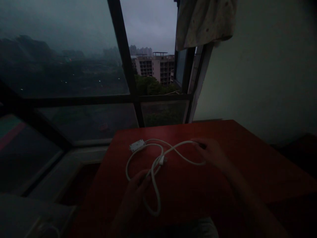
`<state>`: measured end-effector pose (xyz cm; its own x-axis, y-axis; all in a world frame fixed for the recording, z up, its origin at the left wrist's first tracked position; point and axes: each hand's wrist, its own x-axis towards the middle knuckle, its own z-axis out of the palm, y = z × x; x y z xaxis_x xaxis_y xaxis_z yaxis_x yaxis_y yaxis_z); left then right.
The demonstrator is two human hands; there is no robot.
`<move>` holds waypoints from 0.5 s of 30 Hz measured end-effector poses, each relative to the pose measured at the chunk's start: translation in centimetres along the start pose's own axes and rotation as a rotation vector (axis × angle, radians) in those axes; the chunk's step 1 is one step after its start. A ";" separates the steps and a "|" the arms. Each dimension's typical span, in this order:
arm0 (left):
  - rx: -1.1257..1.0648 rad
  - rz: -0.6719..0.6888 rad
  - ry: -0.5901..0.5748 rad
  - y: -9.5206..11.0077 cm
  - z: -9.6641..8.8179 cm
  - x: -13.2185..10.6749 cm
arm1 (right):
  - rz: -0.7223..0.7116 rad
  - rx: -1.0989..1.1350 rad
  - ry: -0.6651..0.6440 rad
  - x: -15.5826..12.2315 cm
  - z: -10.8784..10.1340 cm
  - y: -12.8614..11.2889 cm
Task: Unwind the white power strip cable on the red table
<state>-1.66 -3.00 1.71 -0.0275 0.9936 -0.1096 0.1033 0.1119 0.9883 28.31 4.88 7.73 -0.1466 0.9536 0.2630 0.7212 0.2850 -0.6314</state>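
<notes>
A white power cord (155,193) lies in loose loops over a reddish-brown table (188,191). At its far left end sits a small white power strip (137,145). The white plug (162,160) rests near the middle, beside the crossing strands. My left hand (138,183) is closed around the cord at the near-left loop. My right hand (209,148) pinches another stretch of the same cord at the right, its fingertips in shadow. Between the hands, one strand runs across from the right hand to the central crossing.
Behind the table stands a dark-framed window (133,82), with one pane open onto buildings (162,67). A patterned curtain (206,23) hangs at the upper right, beside a pale wall (250,72). The table's left edge drops off near the window ledge. The light is dim.
</notes>
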 end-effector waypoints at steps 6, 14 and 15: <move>0.081 0.050 -0.052 -0.2 0.2 0.6 | -0.124 -0.523 -0.044 1.6 -1.4 0.6; -0.125 0.050 -0.293 -1.4 2.8 0.2 | -0.075 -0.634 -0.110 1.3 1.9 7.7; -0.147 0.049 -0.317 -1.5 3.3 0.2 | -0.062 -0.639 -0.106 1.1 2.1 8.2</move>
<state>1.49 -2.96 -0.17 0.2866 0.9558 -0.0660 -0.0477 0.0831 0.9954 32.60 8.44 1.33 -0.2432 0.9509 0.1914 0.9651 0.2569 -0.0502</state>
